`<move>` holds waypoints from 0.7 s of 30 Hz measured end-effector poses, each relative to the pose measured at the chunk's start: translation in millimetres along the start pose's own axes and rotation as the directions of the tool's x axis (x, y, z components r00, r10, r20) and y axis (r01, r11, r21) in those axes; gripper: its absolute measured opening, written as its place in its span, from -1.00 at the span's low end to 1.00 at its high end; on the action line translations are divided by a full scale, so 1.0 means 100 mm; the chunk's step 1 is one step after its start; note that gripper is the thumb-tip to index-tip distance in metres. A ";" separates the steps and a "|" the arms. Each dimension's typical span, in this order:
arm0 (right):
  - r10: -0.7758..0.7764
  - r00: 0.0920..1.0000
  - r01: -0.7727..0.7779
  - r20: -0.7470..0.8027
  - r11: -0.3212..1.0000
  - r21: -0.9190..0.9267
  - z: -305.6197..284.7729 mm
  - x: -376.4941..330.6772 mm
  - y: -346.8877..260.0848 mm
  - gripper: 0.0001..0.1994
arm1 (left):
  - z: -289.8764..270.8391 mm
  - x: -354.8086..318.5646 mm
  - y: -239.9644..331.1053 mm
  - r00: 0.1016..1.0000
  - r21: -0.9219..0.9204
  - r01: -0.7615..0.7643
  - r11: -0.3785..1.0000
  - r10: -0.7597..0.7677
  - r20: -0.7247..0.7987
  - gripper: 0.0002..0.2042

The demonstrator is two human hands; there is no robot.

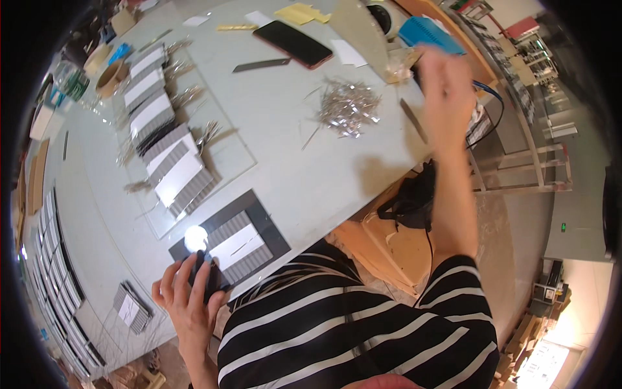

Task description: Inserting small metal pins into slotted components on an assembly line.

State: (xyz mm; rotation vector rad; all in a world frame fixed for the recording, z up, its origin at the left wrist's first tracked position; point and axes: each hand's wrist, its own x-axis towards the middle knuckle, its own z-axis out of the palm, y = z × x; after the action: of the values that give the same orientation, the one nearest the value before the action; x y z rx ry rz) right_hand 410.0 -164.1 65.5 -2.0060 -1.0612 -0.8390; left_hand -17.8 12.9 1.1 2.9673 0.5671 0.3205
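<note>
My left hand (184, 292) curls round a small black device (206, 275) at the near edge of the table. A bright white spot (195, 238) glows beside its top. Right of it, a grey striped piece with a white band (238, 248) lies flat on a dark square plate (277, 245). The white band carries a thin dark slit or mark. My right hand (447, 84) is raised over the table's right edge, smeared by motion, so its fingers and anything in them cannot be made out. A heap of thin silvery strips (350, 109) lies left of it.
Bundles of grey striped pieces (152, 107) with frayed silvery ends line a glass sheet (240, 165). More striped pieces (55, 272) lie at far left. A phone (293, 43), a dark flat blade (261, 65), a tape roll (113, 78) and a blue item (431, 35) lie farther back.
</note>
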 end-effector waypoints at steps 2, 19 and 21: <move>0.197 0.980 -0.198 -0.029 0.978 -0.060 -0.25 0.73 1.13 -0.66 | 0.06 -0.02 0.01 0.997 -0.003 0.036 0.999 -0.036 -0.071 -0.52; 0.739 0.484 -0.520 0.469 0.674 -0.525 0.60 1.51 3.82 -0.30 | 0.25 -0.29 -0.07 0.922 0.075 0.304 0.950 -0.274 -0.273 -0.42; 0.735 0.373 -0.621 0.566 0.651 -0.436 0.72 1.56 3.60 -0.25 | 0.19 -0.32 -0.01 0.921 0.085 0.331 0.940 -0.302 -0.247 -0.42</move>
State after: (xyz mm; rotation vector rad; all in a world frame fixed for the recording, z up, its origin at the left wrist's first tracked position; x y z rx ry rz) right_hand 807.6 -190.1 49.1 -2.6636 -0.3613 0.3939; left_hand -42.6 0.8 -23.2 2.9017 1.1183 0.6222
